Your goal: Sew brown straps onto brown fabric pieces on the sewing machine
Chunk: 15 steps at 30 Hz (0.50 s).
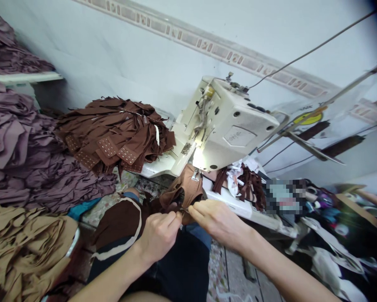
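My left hand is closed in a pinch at the lower edge of a brown garment, above my lap. Close beside it, my right hand pinches the garment's edge too, the fingertips of both hands nearly meeting. A small dark, shiny bit shows between the fingers, too small to name. The garment runs up from my hands to the presser foot of a white sewing machine, whose lamp is lit. A dark brown cloth piece with a pale band lies over my left thigh.
Brown pieces with rows of metal hooks or eyes are heaped left of the machine. Mauve fabric and tan fabric are piled farther left. Brown and white scraps lie right of the needle. Thread spools stand at far right.
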Tool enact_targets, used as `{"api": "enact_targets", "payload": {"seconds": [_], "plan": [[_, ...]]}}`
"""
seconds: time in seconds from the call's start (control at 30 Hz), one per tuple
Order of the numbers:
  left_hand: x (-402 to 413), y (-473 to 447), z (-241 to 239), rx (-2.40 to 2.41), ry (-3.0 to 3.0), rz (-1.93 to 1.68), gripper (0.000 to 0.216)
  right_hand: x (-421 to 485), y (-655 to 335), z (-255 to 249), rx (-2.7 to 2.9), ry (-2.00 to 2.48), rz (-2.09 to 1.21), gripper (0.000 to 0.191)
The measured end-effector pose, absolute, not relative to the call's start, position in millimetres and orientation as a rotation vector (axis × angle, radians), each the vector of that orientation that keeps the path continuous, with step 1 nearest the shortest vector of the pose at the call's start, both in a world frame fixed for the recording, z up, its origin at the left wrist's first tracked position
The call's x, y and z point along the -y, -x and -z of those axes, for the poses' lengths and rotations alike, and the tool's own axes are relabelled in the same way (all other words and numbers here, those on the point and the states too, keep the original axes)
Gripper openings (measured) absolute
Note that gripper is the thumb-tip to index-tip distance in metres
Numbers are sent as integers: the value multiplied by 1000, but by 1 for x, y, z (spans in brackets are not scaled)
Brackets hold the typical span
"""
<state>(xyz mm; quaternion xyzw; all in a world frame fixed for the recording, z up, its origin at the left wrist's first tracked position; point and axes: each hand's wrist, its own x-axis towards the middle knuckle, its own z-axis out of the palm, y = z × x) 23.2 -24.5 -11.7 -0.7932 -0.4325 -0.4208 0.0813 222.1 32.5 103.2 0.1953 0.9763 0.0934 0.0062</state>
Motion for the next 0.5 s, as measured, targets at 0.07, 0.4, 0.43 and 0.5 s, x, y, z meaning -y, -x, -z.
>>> {"api": "enact_targets", "payload": {"seconds": [0.07,0.4,0.43,0.5], "plan": [[25,-24,13,1302,2375,1252,20,-34,-224,-108,-3042,-621,-244,23],[25,-23,14,1306,2386,1264,20,-35,-219,-102,-3053,-496,-371,23],[25,-22,14,1316,2384,1271,20,-35,-221,-103,-3061,-509,-353,24],[25,-22,15,1334,2380,1287,18,-34,-225,-104,-3088,-553,-323,27]]}}
